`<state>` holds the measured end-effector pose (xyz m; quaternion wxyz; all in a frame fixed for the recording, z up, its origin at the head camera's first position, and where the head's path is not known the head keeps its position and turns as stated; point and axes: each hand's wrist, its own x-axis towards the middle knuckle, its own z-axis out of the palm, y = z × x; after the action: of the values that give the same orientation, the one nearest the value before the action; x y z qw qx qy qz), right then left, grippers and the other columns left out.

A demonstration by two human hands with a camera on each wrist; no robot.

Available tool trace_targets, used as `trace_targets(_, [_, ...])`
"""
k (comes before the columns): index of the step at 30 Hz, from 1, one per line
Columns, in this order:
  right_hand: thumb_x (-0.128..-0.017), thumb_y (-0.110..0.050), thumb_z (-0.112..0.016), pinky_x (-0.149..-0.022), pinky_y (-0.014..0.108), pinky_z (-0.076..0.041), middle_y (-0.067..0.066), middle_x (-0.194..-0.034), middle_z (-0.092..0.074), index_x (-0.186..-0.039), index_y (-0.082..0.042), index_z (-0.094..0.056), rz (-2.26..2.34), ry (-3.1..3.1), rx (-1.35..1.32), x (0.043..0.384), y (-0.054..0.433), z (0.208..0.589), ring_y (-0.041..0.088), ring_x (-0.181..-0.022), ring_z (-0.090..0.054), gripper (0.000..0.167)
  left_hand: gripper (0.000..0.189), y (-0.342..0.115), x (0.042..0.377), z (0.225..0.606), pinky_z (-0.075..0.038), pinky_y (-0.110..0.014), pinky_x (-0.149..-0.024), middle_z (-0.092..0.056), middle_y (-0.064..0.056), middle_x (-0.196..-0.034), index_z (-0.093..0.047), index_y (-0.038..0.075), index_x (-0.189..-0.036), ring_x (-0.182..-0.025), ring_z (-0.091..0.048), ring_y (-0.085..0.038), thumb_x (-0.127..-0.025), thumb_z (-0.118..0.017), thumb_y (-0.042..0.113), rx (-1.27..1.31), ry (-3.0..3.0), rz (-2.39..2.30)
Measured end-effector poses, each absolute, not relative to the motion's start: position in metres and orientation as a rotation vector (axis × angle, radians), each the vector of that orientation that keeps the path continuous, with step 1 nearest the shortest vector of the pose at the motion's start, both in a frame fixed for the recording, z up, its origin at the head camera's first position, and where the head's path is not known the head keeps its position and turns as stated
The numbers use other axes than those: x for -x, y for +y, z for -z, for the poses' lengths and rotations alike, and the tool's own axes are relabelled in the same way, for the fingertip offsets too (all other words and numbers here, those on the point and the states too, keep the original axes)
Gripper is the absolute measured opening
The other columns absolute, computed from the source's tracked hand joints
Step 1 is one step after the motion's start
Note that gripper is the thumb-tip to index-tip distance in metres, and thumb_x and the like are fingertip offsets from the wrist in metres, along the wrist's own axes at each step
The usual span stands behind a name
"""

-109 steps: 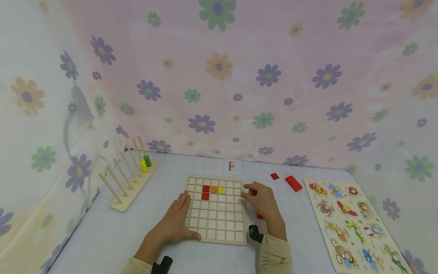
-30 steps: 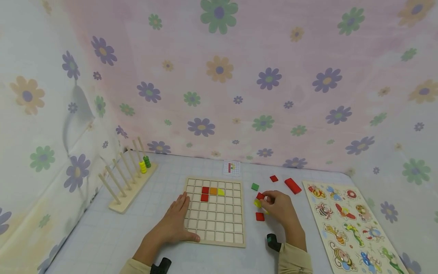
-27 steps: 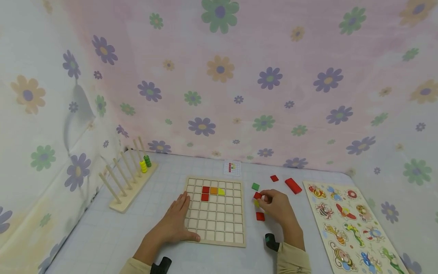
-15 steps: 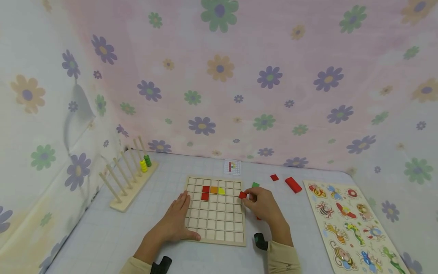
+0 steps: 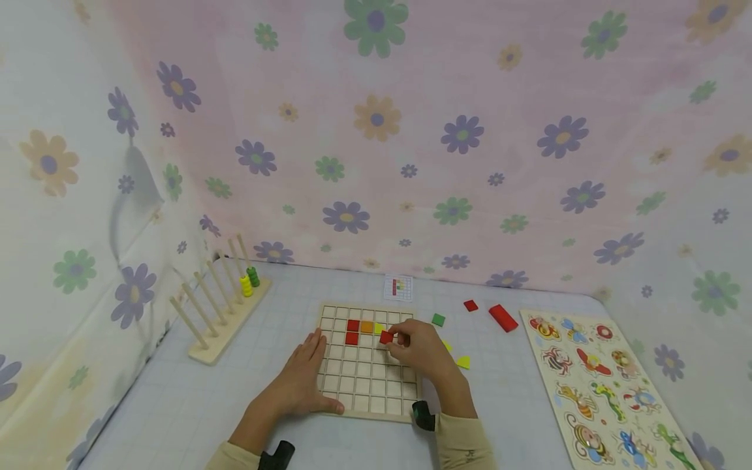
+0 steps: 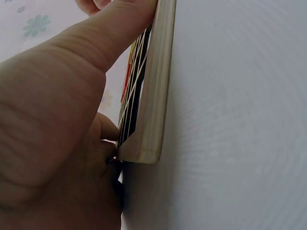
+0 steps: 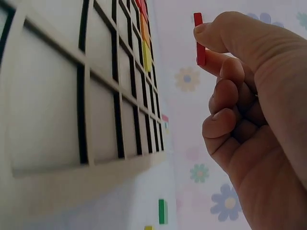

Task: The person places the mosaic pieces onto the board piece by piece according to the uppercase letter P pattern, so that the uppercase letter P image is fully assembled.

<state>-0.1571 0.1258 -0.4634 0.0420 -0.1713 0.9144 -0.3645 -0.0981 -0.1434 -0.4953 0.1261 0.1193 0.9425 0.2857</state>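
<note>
My right hand pinches a red square tile between thumb and fingers over the wooden grid board. In the right wrist view the red tile stands edge-on, apart from the board. On the board lie two red tiles, an orange tile and a yellow piece, partly behind my right fingers. My left hand rests along the board's left side, fingers straight, thumb on the near edge. In the left wrist view that thumb touches the board's rim.
A pattern card lies behind the board. To its right are a green tile, yellow pieces, a red tile and a red block. A peg stand stands left, an insect puzzle board right.
My right hand has picked up the red tile from among the loose pieces and carried it left over the board. The left hand has stayed put.
</note>
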Motion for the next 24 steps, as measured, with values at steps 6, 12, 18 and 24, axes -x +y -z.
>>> trace_targets(6, [-0.088, -0.013, -0.075, -0.060, 0.019, -0.042, -0.007, -0.074, -0.052, -0.097, -0.010, -0.076, 1.060, 2.808, 0.640, 0.159, 0.111, 0.466, 0.007, -0.069, -0.048, 0.010, 0.144, -0.143, 0.098, 0.496, -0.017, -0.059, -0.128, -0.010, -0.022, -0.171, -0.019, -0.005, -0.160, -0.159, -0.011, -0.040, -0.059, -0.091, 0.066, -0.350, 2.753, -0.830])
trace_targets(12, [-0.088, -0.014, -0.075, -0.060, 0.019, -0.042, -0.007, -0.074, -0.052, -0.098, -0.008, -0.076, 1.047, 2.798, 0.763, 0.159, 0.094, 0.467, 0.005, -0.067, -0.046, 0.012, 0.143, -0.144, 0.098, 0.496, -0.017, -0.059, -0.128, -0.010, -0.023, -0.171, -0.018, -0.006, -0.160, -0.159, -0.011, -0.041, -0.060, -0.091, 0.065, -0.373, 2.762, -0.838])
trace_targets(18, [-0.088, -0.014, -0.076, -0.060, 0.019, -0.043, -0.008, -0.073, -0.054, -0.098, -0.008, -0.077, 1.022, 2.790, 0.799, 0.157, 0.077, 0.469, 0.004, -0.067, -0.047, 0.012, 0.142, -0.145, 0.098, 0.496, -0.018, -0.060, -0.127, -0.010, -0.021, -0.171, -0.019, -0.005, -0.161, -0.159, -0.011, -0.040, -0.060, -0.090, 0.067, -0.375, 2.754, -0.833])
trace_targets(24, [-0.088, -0.014, -0.075, -0.062, 0.020, -0.041, -0.009, -0.069, -0.049, -0.095, -0.010, -0.075, 0.970, 2.780, 0.798, 0.156, 0.065, 0.469, 0.004, -0.066, -0.045, 0.009, 0.142, -0.146, 0.098, 0.496, -0.017, -0.060, -0.127, -0.010, -0.020, -0.172, -0.019, -0.004, -0.161, -0.159, -0.010, -0.040, -0.060, -0.089, 0.067, -0.370, 2.749, -0.840])
